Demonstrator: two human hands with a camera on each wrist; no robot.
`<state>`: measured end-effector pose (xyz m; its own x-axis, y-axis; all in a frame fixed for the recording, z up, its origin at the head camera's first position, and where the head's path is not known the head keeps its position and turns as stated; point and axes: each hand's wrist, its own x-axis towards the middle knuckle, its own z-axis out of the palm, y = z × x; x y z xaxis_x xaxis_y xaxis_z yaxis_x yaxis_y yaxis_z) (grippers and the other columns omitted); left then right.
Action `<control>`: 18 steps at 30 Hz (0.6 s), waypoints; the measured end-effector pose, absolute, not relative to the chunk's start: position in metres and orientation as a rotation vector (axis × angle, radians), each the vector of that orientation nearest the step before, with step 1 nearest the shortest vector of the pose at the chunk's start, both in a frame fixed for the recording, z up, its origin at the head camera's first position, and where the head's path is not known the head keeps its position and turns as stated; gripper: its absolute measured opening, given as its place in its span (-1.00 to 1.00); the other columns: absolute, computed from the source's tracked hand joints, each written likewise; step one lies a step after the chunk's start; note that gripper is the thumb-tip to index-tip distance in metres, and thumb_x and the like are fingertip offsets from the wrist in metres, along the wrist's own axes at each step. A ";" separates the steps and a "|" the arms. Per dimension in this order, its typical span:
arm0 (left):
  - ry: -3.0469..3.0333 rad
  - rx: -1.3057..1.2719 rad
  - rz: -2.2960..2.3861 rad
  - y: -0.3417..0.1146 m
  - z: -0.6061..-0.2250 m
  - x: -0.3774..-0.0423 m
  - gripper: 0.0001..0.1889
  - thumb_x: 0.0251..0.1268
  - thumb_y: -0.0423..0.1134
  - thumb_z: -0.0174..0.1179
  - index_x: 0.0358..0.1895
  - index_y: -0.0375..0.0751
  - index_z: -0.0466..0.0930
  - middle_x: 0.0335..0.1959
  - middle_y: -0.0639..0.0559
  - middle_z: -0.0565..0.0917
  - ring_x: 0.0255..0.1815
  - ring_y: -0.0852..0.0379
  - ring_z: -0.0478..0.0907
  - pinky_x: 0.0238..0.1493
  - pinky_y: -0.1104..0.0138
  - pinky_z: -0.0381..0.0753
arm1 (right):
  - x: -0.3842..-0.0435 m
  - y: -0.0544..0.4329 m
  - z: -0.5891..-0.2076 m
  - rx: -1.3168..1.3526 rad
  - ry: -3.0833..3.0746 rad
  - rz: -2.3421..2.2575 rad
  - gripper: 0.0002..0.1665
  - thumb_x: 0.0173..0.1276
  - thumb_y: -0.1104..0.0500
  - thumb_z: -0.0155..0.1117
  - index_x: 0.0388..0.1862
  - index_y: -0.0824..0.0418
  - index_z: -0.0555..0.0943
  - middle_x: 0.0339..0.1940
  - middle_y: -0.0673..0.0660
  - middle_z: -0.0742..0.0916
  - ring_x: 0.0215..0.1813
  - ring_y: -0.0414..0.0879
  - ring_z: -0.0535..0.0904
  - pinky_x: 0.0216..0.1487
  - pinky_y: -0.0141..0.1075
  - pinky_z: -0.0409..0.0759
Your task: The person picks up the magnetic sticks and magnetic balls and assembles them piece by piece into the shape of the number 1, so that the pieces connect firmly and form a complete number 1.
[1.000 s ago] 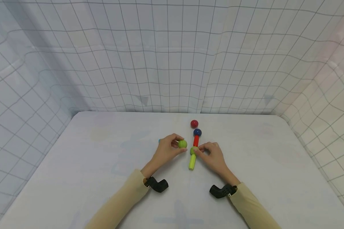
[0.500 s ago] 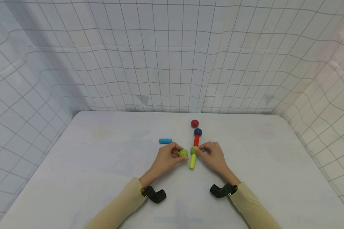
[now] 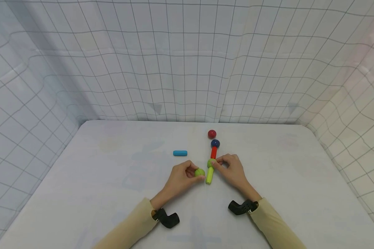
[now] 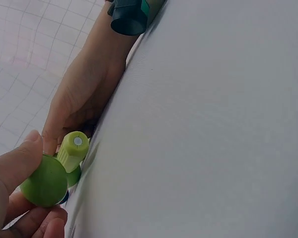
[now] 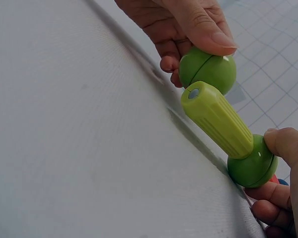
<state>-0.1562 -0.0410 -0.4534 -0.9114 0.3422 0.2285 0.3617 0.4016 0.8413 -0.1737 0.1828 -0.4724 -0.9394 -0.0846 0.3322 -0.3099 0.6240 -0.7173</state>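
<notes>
My left hand [image 3: 181, 177] pinches a green ball [image 5: 207, 72] between thumb and fingers, just left of the free end of a ribbed yellow-green rod [image 5: 221, 121]. That rod joins a second green ball [image 5: 253, 161], which my right hand [image 3: 232, 170] pinches from the right. Beyond this ball a red rod [image 3: 213, 152] runs away from me to a dark blue ball [image 3: 215, 143], all in one line on the table. In the left wrist view the held ball [image 4: 44, 181] overlaps part of the rod, whose end face shows a small grey disc.
Past the blue ball lies a loose red ball [image 3: 212, 134]. A blue rod [image 3: 180, 153] rests on the white table [image 3: 112, 180], beyond my left hand. Grid-patterned white curtains [image 3: 187, 69] stand behind the table and at both sides.
My left hand has come toward me with its green ball, from beside the joined green ball to beside the yellow-green rod's near end, uncovering the blue rod. My right hand has stayed nearly still.
</notes>
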 end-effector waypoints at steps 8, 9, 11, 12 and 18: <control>-2.618 -0.692 -1.529 -0.041 -0.458 -0.151 -0.70 -0.02 -0.09 0.47 -0.32 -0.09 0.56 -0.49 0.21 0.55 -0.52 0.27 0.43 -0.47 0.40 0.48 | -0.174 0.182 -0.472 0.319 -2.587 1.215 -0.79 0.20 0.01 0.40 -0.37 0.13 0.71 -0.47 -0.08 0.57 -0.27 -0.09 0.33 -0.27 -0.21 0.25; -2.620 -0.693 -1.527 -0.041 -0.458 -0.150 -0.70 -0.02 -0.08 0.47 -0.32 -0.09 0.56 -0.48 0.22 0.55 -0.52 0.27 0.43 -0.46 0.40 0.48 | -0.174 0.182 -0.472 0.319 -2.586 1.215 -0.80 0.20 0.01 0.40 -0.37 0.13 0.71 -0.47 -0.08 0.57 -0.27 -0.09 0.33 -0.27 -0.21 0.25; -2.621 -0.691 -1.539 -0.040 -0.458 -0.148 -0.70 -0.02 -0.08 0.47 -0.31 -0.08 0.55 -0.47 0.22 0.55 -0.51 0.27 0.44 -0.46 0.39 0.49 | -0.174 0.183 -0.473 0.321 -2.582 1.212 -0.80 0.20 0.01 0.40 -0.37 0.12 0.71 -0.47 -0.09 0.58 -0.28 -0.09 0.33 -0.28 -0.22 0.25; -2.622 -0.686 -1.550 -0.040 -0.458 -0.147 -0.70 -0.02 -0.07 0.47 -0.31 -0.07 0.55 -0.47 0.22 0.55 -0.50 0.27 0.45 -0.45 0.39 0.49 | -0.174 0.183 -0.473 0.322 -2.581 1.209 -0.80 0.20 0.01 0.40 -0.37 0.12 0.71 -0.47 -0.09 0.58 -0.28 -0.10 0.33 -0.28 -0.22 0.25; -2.623 -0.665 -1.600 -0.038 -0.457 -0.142 -0.70 0.00 -0.11 0.47 -0.27 -0.10 0.56 -0.47 0.19 0.54 -0.48 0.25 0.48 -0.42 0.38 0.52 | -0.174 0.183 -0.473 0.335 -2.570 1.213 -0.79 0.21 0.00 0.40 -0.37 0.12 0.71 -0.47 -0.09 0.59 -0.29 -0.10 0.33 -0.27 -0.22 0.25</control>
<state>-0.1417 -0.0383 -0.4570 -0.9105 0.3542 0.2135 0.3519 0.3922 0.8499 -0.1736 0.1832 -0.4732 -0.9342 -0.0886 0.3457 -0.3232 0.6208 -0.7143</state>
